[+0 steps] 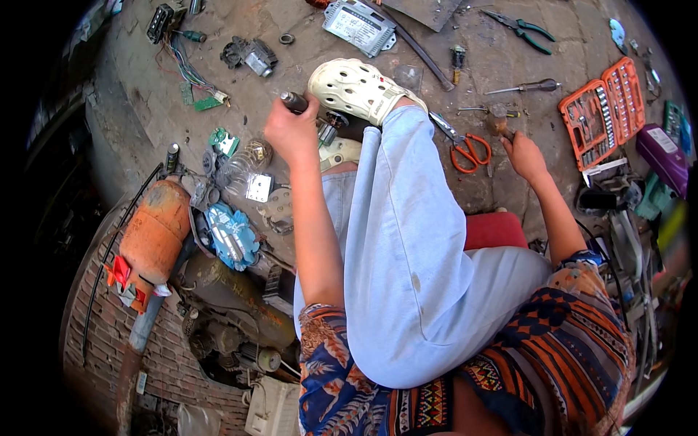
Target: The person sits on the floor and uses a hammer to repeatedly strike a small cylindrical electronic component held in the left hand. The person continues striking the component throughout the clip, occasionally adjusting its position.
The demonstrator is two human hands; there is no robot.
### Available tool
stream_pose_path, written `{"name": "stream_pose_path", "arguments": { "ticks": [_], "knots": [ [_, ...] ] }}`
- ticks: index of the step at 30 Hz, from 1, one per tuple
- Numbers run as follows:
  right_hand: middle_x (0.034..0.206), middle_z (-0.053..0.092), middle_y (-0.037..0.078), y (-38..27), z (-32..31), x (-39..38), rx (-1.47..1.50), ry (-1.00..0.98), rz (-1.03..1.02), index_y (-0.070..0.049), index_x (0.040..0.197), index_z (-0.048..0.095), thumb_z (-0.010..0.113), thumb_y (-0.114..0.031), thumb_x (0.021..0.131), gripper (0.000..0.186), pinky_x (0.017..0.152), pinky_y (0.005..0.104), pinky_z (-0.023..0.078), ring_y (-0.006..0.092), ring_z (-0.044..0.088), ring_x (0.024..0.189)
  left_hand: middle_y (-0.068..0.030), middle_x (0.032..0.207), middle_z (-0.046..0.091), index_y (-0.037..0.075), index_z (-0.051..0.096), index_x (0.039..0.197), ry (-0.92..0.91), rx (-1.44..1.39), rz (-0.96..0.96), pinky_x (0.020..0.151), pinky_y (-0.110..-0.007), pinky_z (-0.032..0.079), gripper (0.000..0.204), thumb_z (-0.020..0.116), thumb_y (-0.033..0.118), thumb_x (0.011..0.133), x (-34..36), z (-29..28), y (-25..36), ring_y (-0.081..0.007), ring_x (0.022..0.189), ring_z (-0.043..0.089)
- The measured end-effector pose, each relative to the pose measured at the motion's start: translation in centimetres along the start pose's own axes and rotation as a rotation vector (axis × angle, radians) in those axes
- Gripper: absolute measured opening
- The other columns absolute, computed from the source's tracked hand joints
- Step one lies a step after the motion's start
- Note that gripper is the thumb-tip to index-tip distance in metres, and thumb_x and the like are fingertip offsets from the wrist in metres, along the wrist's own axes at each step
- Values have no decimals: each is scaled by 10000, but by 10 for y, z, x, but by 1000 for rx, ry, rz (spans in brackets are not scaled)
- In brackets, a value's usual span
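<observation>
Head view: metal part (328, 134) beside the left hand (289, 132)

It sits between cream clogs (356, 87); that hand grips a dark-handled tool (294, 102). Across the jeans-clad legs (407, 218), which stand between both hands, the right hand (525, 156) holds a hammer (499, 122). Orange-handled scissors (459, 139) lie near it, an orange tool case (599, 112) farther right.

My left forearm (315, 232) extends forward, angled slightly leftward, the wrist nearly in line; my left hand (289, 132) is curled into a grip. My right forearm (558, 211) slants forward and inward; my right hand (523, 157), fingers likewise curled, lies well apart from the left, slightly nearer my body.
</observation>
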State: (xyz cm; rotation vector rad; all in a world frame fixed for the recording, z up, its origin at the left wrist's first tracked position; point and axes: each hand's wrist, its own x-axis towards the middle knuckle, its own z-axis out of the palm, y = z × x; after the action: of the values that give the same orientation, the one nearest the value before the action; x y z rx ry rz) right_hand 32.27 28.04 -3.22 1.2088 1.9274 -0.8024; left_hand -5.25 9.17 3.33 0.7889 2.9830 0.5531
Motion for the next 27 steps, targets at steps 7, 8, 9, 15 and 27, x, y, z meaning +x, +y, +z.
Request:
{"name": "stream_pose_path", "arguments": {
  "ticks": [7, 8, 9, 15, 27],
  "knots": [
    [905, 625, 270, -1, -1, -1, 2, 11, -7, 40, 933, 531, 497, -385, 928, 426, 759, 502, 468, 438, 593, 888, -120, 586, 634, -8, 609, 690, 17, 5, 13, 546, -342, 504, 312, 753, 268, 708, -1, -3, 6, -245, 513, 643],
    [905, 625, 270, 0, 0, -1, 0, 14, -10, 39, 934, 532, 498, -384, 928, 425, 759, 501, 468, 438, 593, 888, -121, 588, 634, -8, 610, 691, 17, 4, 7, 548, -345, 504, 313, 754, 269, 707, -1, -3, 6, -248, 517, 643],
    [905, 625, 269, 1, 1, 0, -2, 16, -12, 37, 936, 532, 499, -384, 927, 423, 759, 500, 468, 438, 593, 889, -122, 591, 635, -8, 610, 691, 17, 3, 0, 550, -347, 503, 315, 755, 271, 705, -1, -3, 6, -252, 522, 643],
    [917, 625, 271, -1, 1, -2, -2, 25, 24, 33, 956, 536, 510, -410, 918, 446, 770, 499, 468, 440, 592, 892, -128, 604, 631, -10, 606, 692, 22, -48, -53, 560, -360, 496, 313, 750, 267, 705, -7, -2, 2, -278, 547, 638],
    [778, 567, 301, -29, -18, -13, 246, 151, -199, 53, 859, 531, 509, -404, 933, 463, 678, 482, 441, 456, 557, 746, -138, 641, 610, 26, 595, 712, 78, -150, -50, 553, -373, 468, 255, 747, 230, 690, -15, -2, 4, -300, 564, 598]
  ]
}}
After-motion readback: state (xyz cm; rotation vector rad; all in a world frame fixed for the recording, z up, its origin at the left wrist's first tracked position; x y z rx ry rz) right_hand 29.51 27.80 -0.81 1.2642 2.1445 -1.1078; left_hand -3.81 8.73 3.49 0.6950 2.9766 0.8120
